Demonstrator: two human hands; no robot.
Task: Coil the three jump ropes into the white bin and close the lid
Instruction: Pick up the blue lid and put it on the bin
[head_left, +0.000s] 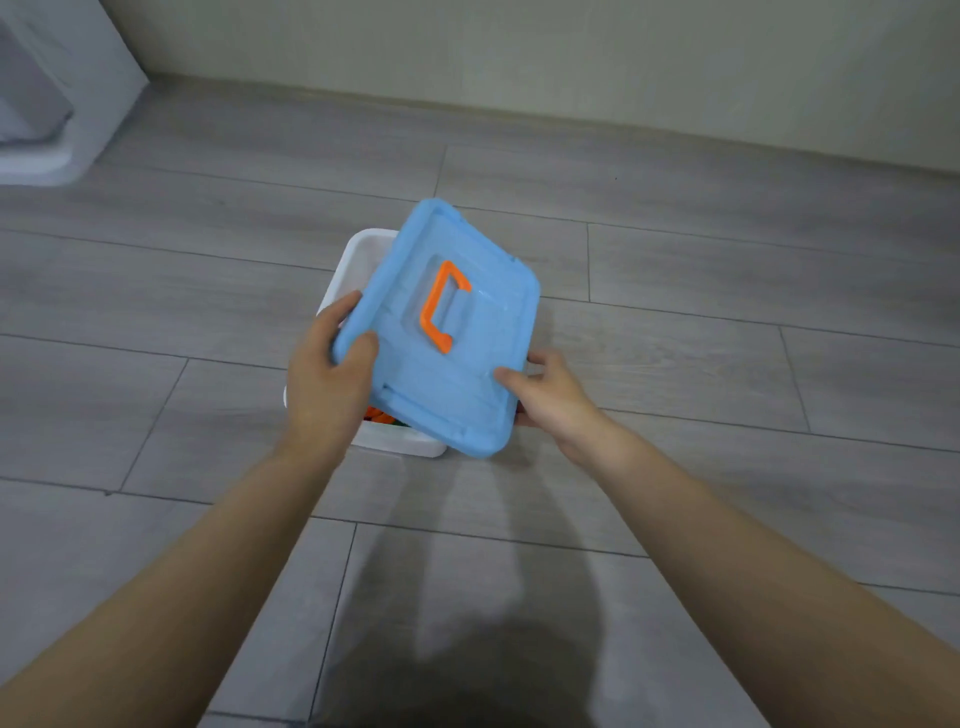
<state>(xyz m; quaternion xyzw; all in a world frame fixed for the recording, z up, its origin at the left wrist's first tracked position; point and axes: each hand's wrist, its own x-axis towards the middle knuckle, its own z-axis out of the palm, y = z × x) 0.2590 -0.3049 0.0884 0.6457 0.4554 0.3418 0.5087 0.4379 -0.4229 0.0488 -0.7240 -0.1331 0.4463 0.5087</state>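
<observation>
The light blue plastic lid (441, 332) sits skewed over the white plastic bin (358, 260), blocking most of the opening; only slivers at the far-left corner and near edge are uncovered. Grey plank floor (727, 364) all around is open.

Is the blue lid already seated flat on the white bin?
No, the blue lid is held skewed above the white bin by the left hand and right hand, leaving the bin's corners uncovered.

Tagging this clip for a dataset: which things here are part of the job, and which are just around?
Job:
blue lid, gripped by left hand and right hand
white bin
orange handle
rope bits inside

Around:
white furniture, far left
</observation>
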